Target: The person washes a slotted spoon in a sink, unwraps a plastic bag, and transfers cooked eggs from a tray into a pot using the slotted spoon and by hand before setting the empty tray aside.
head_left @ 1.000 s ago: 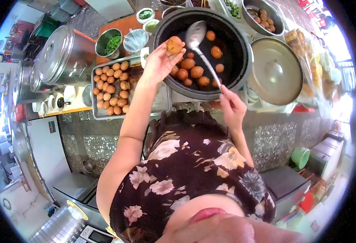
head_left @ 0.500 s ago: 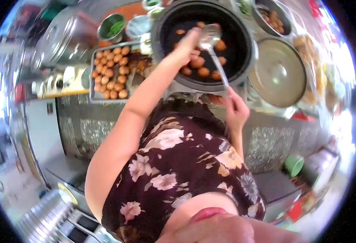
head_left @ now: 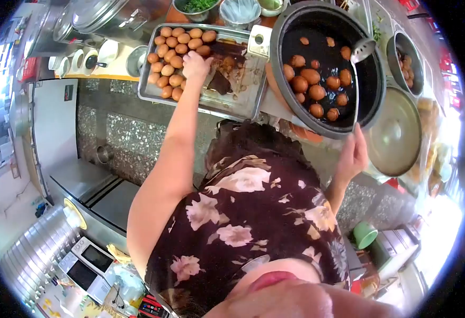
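My left hand (head_left: 196,67) reaches over the metal tray (head_left: 246,108), its fingers bent down among the brown eggs (head_left: 167,69); what they grip, if anything, is hidden. My right hand (head_left: 355,151) is closed round the handle end of a slotted ladle (head_left: 363,50). The ladle's bowl rests high inside the right part of the black pot (head_left: 280,58), and its handle crosses the rim. Several dark brown eggs (head_left: 316,93) lie in the dark liquid of the pot. Wet brown scraps (head_left: 220,84) lie on the tray, right of the egg rows.
A round metal lid (head_left: 396,132) lies right of the pot, below a metal bowl (head_left: 412,47) holding eggs. Behind the tray stand a pot of chopped greens (head_left: 196,6) and a bag-lined container (head_left: 240,11). Large steel pots (head_left: 97,13) stand at the upper left.
My left hand, which held an egg and then reached into the pot, has moved left to the tray. The ladle has shifted right across the pot. The whole view has turned.
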